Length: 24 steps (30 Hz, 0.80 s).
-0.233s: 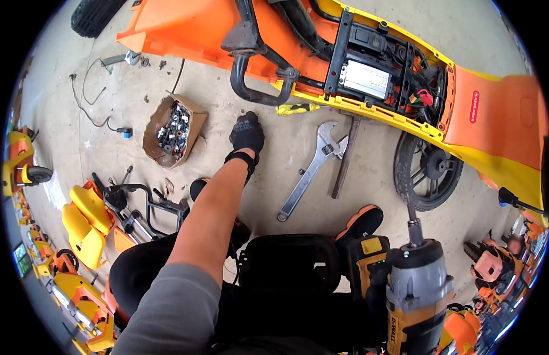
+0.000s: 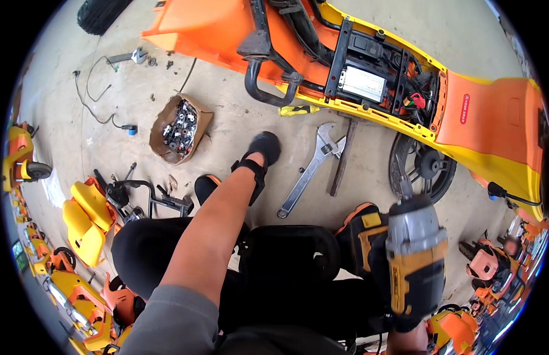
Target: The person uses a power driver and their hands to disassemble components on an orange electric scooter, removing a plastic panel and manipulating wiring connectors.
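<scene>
The right grip (image 2: 378, 255) is wrapping one grey-and-yellow impact driver (image 2: 417, 251) at 4 o'clock, fingers largely hidden. The black-gloved left grip (image 2: 265, 148) is extending near centre toward 12 o'clock; its opening and any contents cannot be told. One smooth steel adjustable wrench (image 2: 307, 174), one wooden shaft (image 2: 344, 160) and one yellow screwdriver (image 2: 298, 110) are lying between 12 and 3 o'clock. At 10, one creased cardboard box (image 2: 204, 116) is holding uncounted metal hardware (image 2: 181, 129). Pale concrete floor (image 2: 369, 177) is showing throughout; orange-and-yellow machines (image 2: 79, 305) are lining the 8 o'clock rim.

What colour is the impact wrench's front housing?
The front housing of the impact wrench is grey; head view shows it.
</scene>
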Tool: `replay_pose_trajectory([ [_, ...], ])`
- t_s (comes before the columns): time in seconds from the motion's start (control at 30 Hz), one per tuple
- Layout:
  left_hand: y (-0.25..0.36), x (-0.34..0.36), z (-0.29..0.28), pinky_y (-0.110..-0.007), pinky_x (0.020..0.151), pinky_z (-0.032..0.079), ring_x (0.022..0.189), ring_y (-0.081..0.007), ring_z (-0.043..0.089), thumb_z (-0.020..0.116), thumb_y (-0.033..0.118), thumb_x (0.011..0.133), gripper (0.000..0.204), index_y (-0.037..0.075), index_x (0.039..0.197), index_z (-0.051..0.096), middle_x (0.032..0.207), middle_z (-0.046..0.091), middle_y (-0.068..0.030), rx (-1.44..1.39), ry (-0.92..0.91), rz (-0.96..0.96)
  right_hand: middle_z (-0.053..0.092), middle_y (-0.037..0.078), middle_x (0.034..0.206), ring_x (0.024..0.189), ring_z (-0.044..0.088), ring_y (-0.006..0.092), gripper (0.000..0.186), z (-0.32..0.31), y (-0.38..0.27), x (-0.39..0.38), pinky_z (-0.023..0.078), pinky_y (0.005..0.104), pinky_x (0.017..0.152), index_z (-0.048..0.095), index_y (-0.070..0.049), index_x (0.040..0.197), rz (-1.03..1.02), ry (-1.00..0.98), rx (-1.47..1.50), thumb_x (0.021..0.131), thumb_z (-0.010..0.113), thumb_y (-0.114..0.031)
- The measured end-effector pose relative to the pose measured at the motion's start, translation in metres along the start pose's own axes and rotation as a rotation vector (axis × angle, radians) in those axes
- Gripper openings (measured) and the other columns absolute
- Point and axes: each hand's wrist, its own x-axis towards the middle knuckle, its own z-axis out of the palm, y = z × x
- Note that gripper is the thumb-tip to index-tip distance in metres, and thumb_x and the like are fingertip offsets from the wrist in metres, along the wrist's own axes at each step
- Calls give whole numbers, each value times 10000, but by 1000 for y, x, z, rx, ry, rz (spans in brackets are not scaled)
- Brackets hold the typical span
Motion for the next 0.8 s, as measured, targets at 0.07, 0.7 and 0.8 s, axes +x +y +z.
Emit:
replay_pose_trajectory([
  [0.07, 31, -8, -32, -373, 724, 544, 786, -280, 682, 689, 148, 749, 153, 73, 880, 719, 855, 711, -115, -180, 61, 265, 569, 18, 712, 590, 567, 221, 229, -2, 4, -2, 443, 361, 524, 613, -155, 830, -16, 10, 74, 857, 637, -382],
  [0.7, 170, -186, -239, -274, 852, 539, 917, -148, 662, 533, 240, 1000, 371, -45, 1232, 578, 1046, 673, -92, -1854, 156, 182, 682, 46, 946, 808, 657, 263, 373, 9, 8, -55, 518, 334, 706, 662, -134, 1116, -278, 290, 372, 840, 711, -381],
  [0.8, 164, -176, -226, -265, 847, 544, 909, -147, 666, 535, 301, 1000, 392, -34, 1194, 600, 1016, 679, -90, -1890, 167, 244, 693, 44, 994, 869, 671, 218, 391, 19, 12, -64, 522, 315, 740, 649, -111, 1149, -245, 176, 435, 834, 741, -323],
])
